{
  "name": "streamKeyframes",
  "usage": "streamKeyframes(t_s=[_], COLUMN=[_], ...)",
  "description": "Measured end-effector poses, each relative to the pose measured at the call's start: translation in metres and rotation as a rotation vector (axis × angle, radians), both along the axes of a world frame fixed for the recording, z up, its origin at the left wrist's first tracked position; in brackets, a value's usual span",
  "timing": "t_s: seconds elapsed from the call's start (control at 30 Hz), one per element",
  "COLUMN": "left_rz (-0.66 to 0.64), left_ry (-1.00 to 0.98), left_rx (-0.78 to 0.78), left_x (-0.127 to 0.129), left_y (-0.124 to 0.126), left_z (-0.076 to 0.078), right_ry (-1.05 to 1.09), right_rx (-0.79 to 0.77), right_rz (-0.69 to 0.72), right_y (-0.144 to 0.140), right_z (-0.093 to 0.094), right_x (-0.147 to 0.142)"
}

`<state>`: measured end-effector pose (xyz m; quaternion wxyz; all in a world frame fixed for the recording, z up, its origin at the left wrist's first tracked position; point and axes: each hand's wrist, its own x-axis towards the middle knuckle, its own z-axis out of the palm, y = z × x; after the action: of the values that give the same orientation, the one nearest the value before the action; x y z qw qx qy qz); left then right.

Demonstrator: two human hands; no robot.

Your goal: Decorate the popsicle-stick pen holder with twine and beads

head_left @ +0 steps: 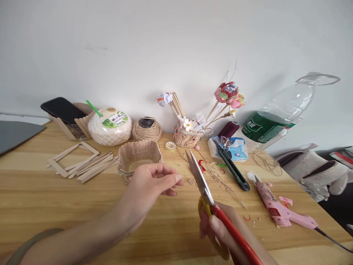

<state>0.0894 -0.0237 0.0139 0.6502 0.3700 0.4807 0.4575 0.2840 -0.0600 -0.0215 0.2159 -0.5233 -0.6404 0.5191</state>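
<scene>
The right hand [220, 230] is gripping a pair of scissors [209, 198] by its glossy red and yellow handles, fingers curled tight around them. The steel blades are pointing up and away from the person, closed or nearly so, tapering to a sharp tip above the table [41, 206], which is pale wood with a visible grain.

The left hand [154, 182] is hovering just left of the blades, thumb and fingertips pinched together; whether anything thin is sitting between them is too small to tell. A ring is showing on one finger.

Just behind the left hand a small basket [139, 154] is standing, its wall made of upright flat wooden sticks with a clear base. Left of it, loose flat wooden sticks [93, 167] are lying in a fan beside a square stick frame [73, 158]. Farther back a round white coconut-shaped cup [110, 127] with a green straw is sitting next to a ball of rough twine [146, 129].

Fine wood shavings are lying scattered around the scissor tip. To the right a black and green utility knife [231, 165] is lying slantwise, and beyond it a pink glue gun [281, 209] is resting on its side. A crumpled clear plastic bottle [278, 117] with a green label is leaning against the wall.
</scene>
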Motion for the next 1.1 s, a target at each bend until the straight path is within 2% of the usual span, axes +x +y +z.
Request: streamKeyframes(t_s=[0.13,0.27,0.37,0.53,0.63,0.83,0.97,1.03,1.1], left_rz=[-0.024,-0.083,-0.246,-0.570,-0.627,-0.681,-0.584,-0.533,-0.502], left_ry=[-0.008,0.052,0.255,0.718,0.886,0.932,0.941,0.874,0.707], left_rx=[-0.002,0.009,0.045,0.075,0.124,0.227,0.248,0.247,0.222], left_x=[-0.001,-0.003,-0.007,-0.022,-0.030,-0.040,-0.042,-0.040,-0.035], left_y=[-0.001,-0.003,-0.006,-0.006,-0.002,0.002,0.002,0.003,0.005], left_z=[0.000,0.003,-0.004,-0.035,-0.048,-0.051,-0.045,-0.037,-0.029], right_ry=[0.134,0.210,0.167,0.178,0.254,0.287,0.253,0.300,0.403], right_rx=[-0.064,-0.037,0.000,0.085,0.117,0.097,0.132,0.142,0.149], right_rz=[-0.003,-0.050,-0.050,-0.047,-0.003,0.039,0.014,0.020,0.018], right_y=[0.005,0.000,-0.005,-0.006,-0.005,-0.007,-0.011,-0.012,-0.010], right_z=[-0.004,0.010,0.016,0.015,0.013,0.009,0.008,0.009,0.010], right_x=[0.000,0.001,0.010,0.026,0.028,0.027,0.030,0.027,0.019])
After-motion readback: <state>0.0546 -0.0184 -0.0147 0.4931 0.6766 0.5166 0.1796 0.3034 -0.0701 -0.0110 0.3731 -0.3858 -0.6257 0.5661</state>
